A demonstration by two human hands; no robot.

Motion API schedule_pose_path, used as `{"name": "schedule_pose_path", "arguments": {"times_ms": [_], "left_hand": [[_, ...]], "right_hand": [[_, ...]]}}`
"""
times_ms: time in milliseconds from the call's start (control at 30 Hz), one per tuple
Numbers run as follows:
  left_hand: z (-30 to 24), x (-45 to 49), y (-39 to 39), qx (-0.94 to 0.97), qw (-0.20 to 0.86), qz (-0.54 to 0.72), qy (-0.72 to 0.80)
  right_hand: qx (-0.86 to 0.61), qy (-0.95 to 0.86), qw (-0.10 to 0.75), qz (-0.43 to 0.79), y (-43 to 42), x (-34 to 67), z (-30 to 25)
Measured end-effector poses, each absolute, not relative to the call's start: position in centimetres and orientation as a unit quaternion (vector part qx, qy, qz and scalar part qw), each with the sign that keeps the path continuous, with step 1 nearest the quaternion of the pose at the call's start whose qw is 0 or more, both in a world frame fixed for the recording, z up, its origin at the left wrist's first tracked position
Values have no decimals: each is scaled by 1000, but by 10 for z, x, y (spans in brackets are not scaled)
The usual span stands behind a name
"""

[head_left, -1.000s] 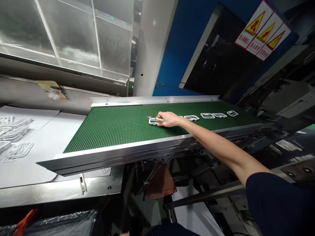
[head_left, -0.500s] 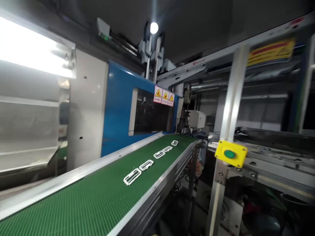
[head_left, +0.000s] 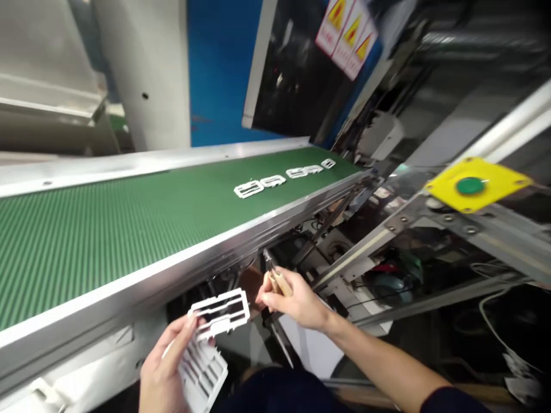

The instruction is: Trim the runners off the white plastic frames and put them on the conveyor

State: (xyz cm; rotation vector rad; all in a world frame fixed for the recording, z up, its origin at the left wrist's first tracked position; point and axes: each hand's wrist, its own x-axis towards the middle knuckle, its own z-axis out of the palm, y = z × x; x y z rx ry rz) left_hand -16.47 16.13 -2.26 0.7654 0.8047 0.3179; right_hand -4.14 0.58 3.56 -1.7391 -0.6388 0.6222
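My left hand [head_left: 166, 367] is closed on white plastic frame parts [head_left: 213, 335], one frame fanned out above a stack, held low in front of the conveyor's edge. My right hand [head_left: 297, 301] is just right of them, fingers closed round a small tool with pale wooden-looking handles [head_left: 278, 280] whose dark tip points up toward the belt's underside. Several more white frame parts [head_left: 282, 179] lie in a row on the green conveyor belt [head_left: 107, 218], farther along to the right.
The belt's metal side rail [head_left: 181, 275] runs diagonally above my hands. A yellow box with a green button [head_left: 471, 184] sits on a frame at right. A blue machine with warning stickers [head_left: 346, 31] stands behind the belt. Cables and machine parts lie below.
My right hand left the belt and came down in front of the rail with the tool. The left hand has come into view holding white frames. The view swung up, then back down.
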Motion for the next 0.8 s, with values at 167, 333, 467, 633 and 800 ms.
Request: {"name": "schedule_pose_path", "arguments": {"times_ms": [167,333,467,633,800], "left_hand": [[-28,-176,160,269,854,170,412],[-26,-181,154,244,849,208,421],[-29,-184,142,237,844,225,425],[-34,-194,126,240,856,178,421],[-37,-204,121,248,865,150,410]], "right_hand": [[-676,-245,608,337,18,-52,10],[-661,-244,635,318,28,-67,-3],[-668,-216,659,271,35,-74,-10],[-677,-183,674,231,35,-74,-17],[-651,-174,693,254,32,-71,-20]]}}
